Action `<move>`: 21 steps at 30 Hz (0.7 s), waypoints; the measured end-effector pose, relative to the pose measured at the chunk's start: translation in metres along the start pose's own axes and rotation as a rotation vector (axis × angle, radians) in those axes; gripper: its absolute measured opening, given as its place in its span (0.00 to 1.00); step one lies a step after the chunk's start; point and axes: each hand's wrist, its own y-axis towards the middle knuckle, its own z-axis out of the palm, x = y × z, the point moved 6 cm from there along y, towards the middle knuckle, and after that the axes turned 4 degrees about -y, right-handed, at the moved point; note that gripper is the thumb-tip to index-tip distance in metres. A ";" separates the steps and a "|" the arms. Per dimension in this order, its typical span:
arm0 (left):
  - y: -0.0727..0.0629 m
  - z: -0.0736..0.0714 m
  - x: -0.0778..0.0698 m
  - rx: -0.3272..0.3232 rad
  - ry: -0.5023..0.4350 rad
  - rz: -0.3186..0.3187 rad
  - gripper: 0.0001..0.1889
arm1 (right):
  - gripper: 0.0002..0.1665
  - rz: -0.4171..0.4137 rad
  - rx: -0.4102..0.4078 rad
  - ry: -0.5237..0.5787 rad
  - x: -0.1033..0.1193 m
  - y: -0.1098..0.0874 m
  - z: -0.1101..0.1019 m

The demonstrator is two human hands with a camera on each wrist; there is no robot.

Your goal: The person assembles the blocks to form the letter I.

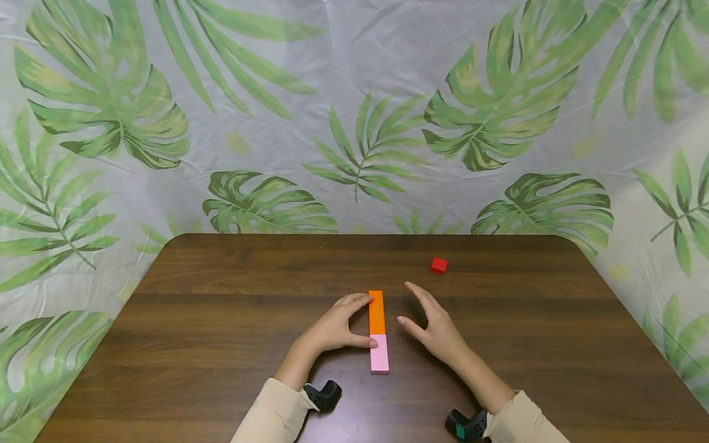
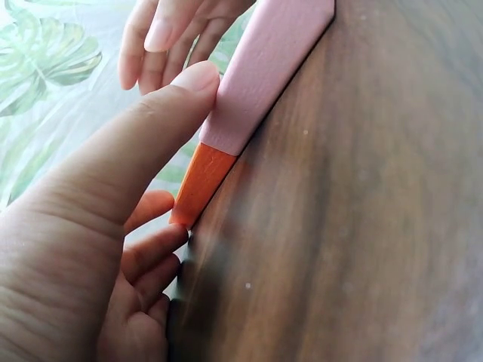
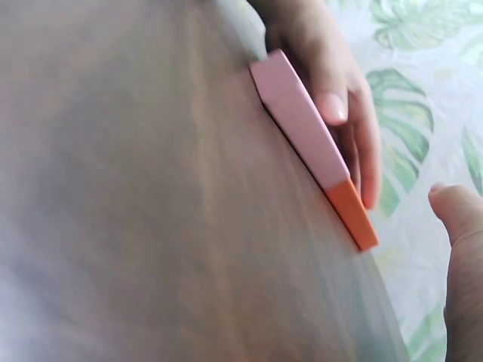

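The left hand (image 1: 335,326) is at the left side of two blocks, with its thumb and fingers spread apart in a wide curve. The tip of its thumb lies at the left edge of a pink rectangular block (image 1: 379,357), and the tip of its index finger lies at the left edge of an orange rectangular block (image 1: 377,317), close to its far end. These fingers only touch the blocks from one side – they are not closed around them.

The right hand (image 1: 440,332) is on the right side, near the blocks but apart from them. Its thumb and index finger are stretched out with a wide gap between, and it holds nothing.

The two blocks lie flat near the middle of the brown wood-grain table (image 1: 221,344), end to end in one straight line from near to far. The pink one is the near one, the orange one is the far one, and their short ends meet – I cannot see a gap. Both have smooth faces and straight edges, and their widths look almost equal.

A small red block (image 1: 439,266) stays alone at the far right of them. Behind the table hangs a pale cloth with green leaves (image 1: 362,154).
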 end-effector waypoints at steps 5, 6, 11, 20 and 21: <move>0.000 0.000 0.002 -0.001 0.009 -0.012 0.46 | 0.41 0.013 -0.062 -0.005 -0.010 0.009 -0.006; 0.000 0.000 0.002 -0.002 0.009 -0.011 0.46 | 0.41 0.017 -0.071 -0.005 -0.012 0.010 -0.007; 0.001 0.000 0.002 -0.006 0.002 -0.010 0.46 | 0.41 0.026 -0.097 0.010 -0.024 0.019 -0.012; 0.001 0.000 0.002 0.000 0.004 -0.011 0.46 | 0.40 0.096 -0.142 0.025 -0.047 0.028 -0.019; 0.001 0.000 0.002 0.001 0.004 -0.012 0.46 | 0.40 0.100 -0.148 0.019 -0.049 0.029 -0.020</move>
